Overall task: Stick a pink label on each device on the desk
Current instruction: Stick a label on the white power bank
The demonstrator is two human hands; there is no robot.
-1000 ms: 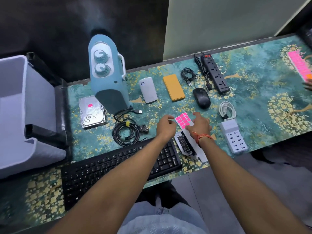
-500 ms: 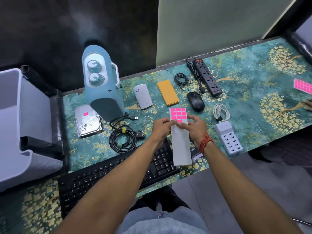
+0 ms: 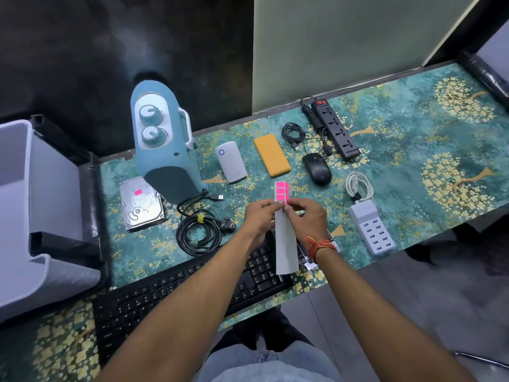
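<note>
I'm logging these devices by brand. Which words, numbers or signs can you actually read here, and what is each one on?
No words or numbers can be read.
White device: a blue ring sign, no text.
Hard drive: a blank pink label; its print is too blurred.
Keyboard: key legends too small.
Power strip, USB charger, mouse: nothing legible.

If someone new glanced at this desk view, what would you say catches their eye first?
Probably the bright pink label sheet, held up mid-desk between the left hand and the right hand, its bare white backing hanging over the black keyboard. Next, the tall blue appliance with two dials at the back left, and beside it the hard drive, the only device that visibly carries a pink label.
</note>
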